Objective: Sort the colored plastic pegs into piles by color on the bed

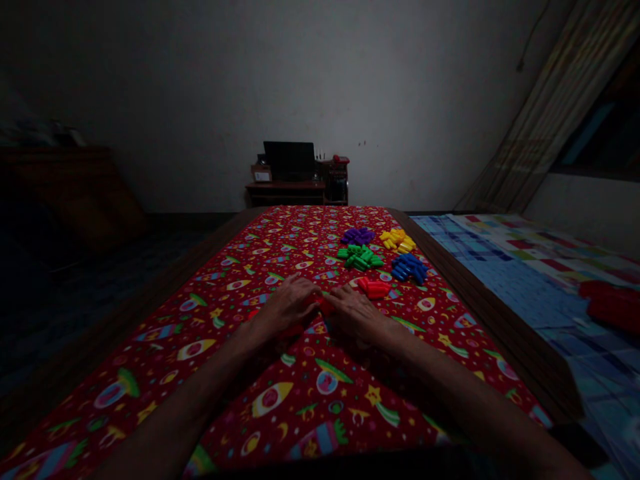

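My left hand (290,301) and my right hand (354,311) meet over the middle of the patterned red cloth (270,400). Between their fingertips is a small red plastic piece (326,306), gripped from both sides. More red shows under my left hand and wrist, partly hidden, so its shape is unclear. Just beyond my right hand lies a small pile of red plastic pieces (375,289). Farther off are piles of green pieces (360,257), blue pieces (409,268), purple pieces (357,236) and yellow pieces (398,240).
The cloth covers a long brown surface (450,283). Right of it is a bed-like area with a checked blue sheet (500,273) and a red bundle (613,307). A dark monitor (290,160) stands by the far wall. A wooden cabinet (75,193) is at the left.
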Tool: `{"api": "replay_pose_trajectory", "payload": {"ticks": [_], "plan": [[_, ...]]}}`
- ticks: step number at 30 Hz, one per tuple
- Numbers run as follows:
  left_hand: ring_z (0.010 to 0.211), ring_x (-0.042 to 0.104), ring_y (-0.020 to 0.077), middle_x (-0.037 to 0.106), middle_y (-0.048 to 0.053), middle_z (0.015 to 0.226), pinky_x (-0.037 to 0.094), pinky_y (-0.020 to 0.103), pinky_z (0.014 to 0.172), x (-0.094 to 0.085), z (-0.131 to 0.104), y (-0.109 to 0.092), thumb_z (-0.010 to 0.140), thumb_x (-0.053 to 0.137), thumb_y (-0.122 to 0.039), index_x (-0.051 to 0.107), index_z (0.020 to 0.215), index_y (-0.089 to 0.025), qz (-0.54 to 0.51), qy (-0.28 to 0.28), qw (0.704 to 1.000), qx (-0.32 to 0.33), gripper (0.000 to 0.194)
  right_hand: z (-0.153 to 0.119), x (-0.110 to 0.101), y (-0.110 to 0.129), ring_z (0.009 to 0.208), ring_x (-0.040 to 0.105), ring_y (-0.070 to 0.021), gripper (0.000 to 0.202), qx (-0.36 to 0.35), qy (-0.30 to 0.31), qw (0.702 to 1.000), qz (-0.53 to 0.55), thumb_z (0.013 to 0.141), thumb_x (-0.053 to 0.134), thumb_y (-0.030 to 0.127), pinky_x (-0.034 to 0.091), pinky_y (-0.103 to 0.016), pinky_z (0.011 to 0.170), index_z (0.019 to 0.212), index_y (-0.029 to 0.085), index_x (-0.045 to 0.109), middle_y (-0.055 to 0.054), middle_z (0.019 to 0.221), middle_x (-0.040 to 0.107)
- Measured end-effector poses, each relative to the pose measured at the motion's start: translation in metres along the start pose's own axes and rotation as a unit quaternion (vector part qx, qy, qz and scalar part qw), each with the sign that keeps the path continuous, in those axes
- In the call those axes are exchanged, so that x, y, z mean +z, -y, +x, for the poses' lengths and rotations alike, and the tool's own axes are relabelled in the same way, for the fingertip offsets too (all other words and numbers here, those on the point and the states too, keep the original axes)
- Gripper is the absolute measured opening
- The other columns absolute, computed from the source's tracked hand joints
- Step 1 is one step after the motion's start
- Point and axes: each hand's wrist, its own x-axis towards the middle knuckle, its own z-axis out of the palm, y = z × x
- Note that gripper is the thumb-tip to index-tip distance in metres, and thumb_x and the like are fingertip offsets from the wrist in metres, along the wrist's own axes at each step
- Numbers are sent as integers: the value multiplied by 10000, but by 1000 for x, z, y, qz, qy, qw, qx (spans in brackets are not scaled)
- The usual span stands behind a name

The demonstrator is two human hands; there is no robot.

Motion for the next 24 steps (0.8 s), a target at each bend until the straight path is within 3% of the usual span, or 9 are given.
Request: {"api": "replay_pose_trajectory", "payload": {"ticks": [4,7,12,16,20,24], "plan": [[999,603,219,662,66,1077,453,350,910,-11,-8,13,897,490,-397,621,1059,-213,-44,9,998,-45,277,2,-6,2,1021,533,-216,374,10,30,999,-16,896,491,186,428,-323,849,1269,193,514,-115,1106,622],[997,600,217,657,54,1085,464,325,887,-13,-14,17,883,491,-488,627,1080,-225,-66,21,996,-62,356,6,-25,-3,891,578,-182,312,49,35,998,-19,906,419,129,419,-269,762,1167,164,586,-102,977,666],[1051,581,230,636,72,1141,453,336,921,-14,-13,14,861,534,-483,633,1116,-215,-50,54,996,-54,383,-2,-70,-34,786,603,-178,316,208,-10,974,-89,901,379,145,361,-243,636,1038,164,662,-114,896,687],[1100,558,235,620,81,1184,443,343,953,-12,-11,16,819,620,-397,628,1137,-213,-38,79,996,-36,367,-13,-84,-56,704,598,-160,297,320,68,938,-113,855,403,127,297,-236,564,907,139,696,-127,831,688],[1129,545,232,589,92,1229,438,358,969,-6,-10,20,832,606,-305,642,1071,-199,-58,62,996,-27,264,-16,-83,-65,663,573,-130,228,297,130,944,-61,781,481,133,264,-228,539,868,130,692,-95,783,674],[1083,565,219,609,85,1180,457,350,933,-6,-5,15,845,575,-303,647,994,-197,-100,15,995,-13,196,-14,-87,-65,616,532,-130,209,282,99,952,-64,748,492,130,260,-239,542,793,114,695,-91,719,655]]}}
